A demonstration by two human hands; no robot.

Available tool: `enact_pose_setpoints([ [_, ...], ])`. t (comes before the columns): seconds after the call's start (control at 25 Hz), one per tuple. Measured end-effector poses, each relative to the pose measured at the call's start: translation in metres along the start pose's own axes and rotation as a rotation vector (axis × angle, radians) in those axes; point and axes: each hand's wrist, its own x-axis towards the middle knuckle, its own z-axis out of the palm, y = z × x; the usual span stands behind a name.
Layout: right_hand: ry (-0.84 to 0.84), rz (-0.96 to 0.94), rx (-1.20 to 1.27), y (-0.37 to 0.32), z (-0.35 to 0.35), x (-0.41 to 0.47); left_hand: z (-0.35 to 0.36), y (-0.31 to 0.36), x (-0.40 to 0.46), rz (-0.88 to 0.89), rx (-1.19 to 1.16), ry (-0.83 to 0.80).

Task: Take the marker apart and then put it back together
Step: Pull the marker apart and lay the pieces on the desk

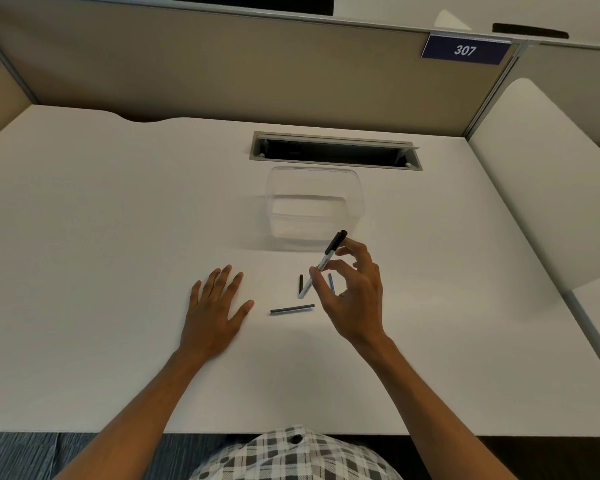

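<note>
The right hand pinches a slim white marker barrel between thumb and curled fingers, tilted so its matte black cap points toward 1 o'clock and its open lower end hangs just over the desk. Printing runs along the barrel, too small to read. The left hand lies flat at 9 o'clock from the marker, palm down, fingers straight and spread, holding nothing.

Three thin, stick-like parts lie loose on the smooth white desk: a dark bluish rod at 6 o'clock from the barrel's lower end, a short black piece just beside that end, and a blue sliver partly hidden behind the right hand's fingers.

At 12 o'clock sits a clear plastic tub with rounded corners; nothing shows inside. Beyond it is a grey-framed cable slot. On the beige fabric partition, at 1 o'clock, a dark blue plate reads "307".
</note>
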Motion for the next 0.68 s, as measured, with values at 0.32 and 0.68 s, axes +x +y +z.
enact_pose_setpoints([
  [0.32,-0.226,0.324,0.333,-0.010,-0.013,-0.005,-0.001,0.005,0.001,-0.020,-0.085,0.019],
  [0.68,-0.335,0.201,0.263,-0.018,-0.020,-0.008,-0.069,0.079,0.009,-0.008,-0.726,0.082],
])
